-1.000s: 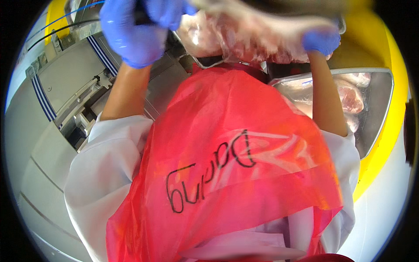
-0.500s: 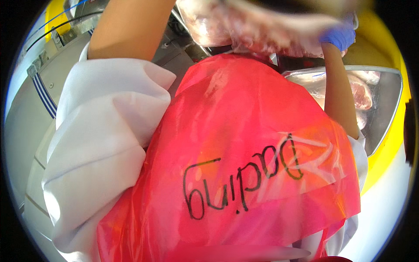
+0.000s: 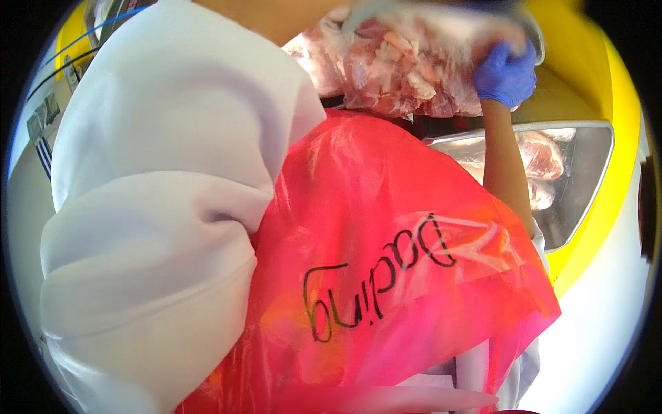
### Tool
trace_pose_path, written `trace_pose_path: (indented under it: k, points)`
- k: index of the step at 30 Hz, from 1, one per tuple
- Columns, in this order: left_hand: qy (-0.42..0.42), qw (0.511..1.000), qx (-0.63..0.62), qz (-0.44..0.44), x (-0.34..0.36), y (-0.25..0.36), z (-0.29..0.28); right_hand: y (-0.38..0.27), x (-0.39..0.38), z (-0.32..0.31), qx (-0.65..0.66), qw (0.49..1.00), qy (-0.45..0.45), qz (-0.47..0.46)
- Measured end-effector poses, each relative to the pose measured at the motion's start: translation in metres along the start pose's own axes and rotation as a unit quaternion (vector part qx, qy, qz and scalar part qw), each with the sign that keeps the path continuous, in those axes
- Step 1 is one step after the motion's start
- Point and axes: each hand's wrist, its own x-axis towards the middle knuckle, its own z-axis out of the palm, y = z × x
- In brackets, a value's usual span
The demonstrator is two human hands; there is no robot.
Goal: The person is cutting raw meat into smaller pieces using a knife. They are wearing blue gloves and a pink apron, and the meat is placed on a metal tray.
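Observation:
My right hand (image 3: 507, 74), in a blue glove, is closed on the right end of a large piece of raw meat (image 3: 396, 72) near the upper edge. The meat is pink and ragged, with pale fat; motion blurs its upper part. My left forearm (image 3: 276, 15) crosses the top from a white sleeve pushed up to the elbow, and its hand lies beyond the upper edge. A grey-blue blur beside the meat's top is too smeared to name.
Below my right forearm, a metal tray (image 3: 586, 186) holds several cuts of meat (image 3: 540, 155). A yellow rim (image 3: 624, 138) curves along the right. My red plastic apron (image 3: 386, 276), with dark handwriting, fills the middle. Cables (image 3: 76, 58) hang at the upper left.
My left arm has swung to the right and its sleeve fills more of the picture. My right hand and the meat appear lower, with more of the meat showing.

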Motion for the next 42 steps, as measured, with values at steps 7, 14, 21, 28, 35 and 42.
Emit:
trace_pose_path:
  k: [7, 14, 21, 28, 35, 42]
  points:
    - [-0.077, 0.917, -0.355, -0.165, -0.122, -0.015, -0.034, 0.009, -0.008, 0.005, 0.003, 1.000, -0.005, 0.000]
    - [0.026, 0.948, -0.305, 0.089, -0.265, 0.056, -0.041, 0.042, 0.001, 0.031, -0.041, 0.999, 0.006, -0.009]
    - [0.062, 0.908, -0.285, 0.300, -0.365, 0.043, -0.044, -0.011, -0.013, -0.015, 0.160, 0.976, 0.123, -0.085]
    - [0.217, 0.884, -0.217, 0.352, -0.431, 0.008, -0.027, -0.033, -0.055, -0.055, 0.258, 0.905, 0.092, -0.325]
    - [0.300, 0.864, -0.186, 0.359, -0.451, -0.014, -0.023, -0.119, -0.081, -0.048, 0.094, 0.862, 0.000, -0.497]
    - [0.341, 0.848, -0.190, 0.357, -0.461, -0.019, -0.023, -0.137, -0.082, -0.003, -0.004, 0.802, 0.007, -0.597]
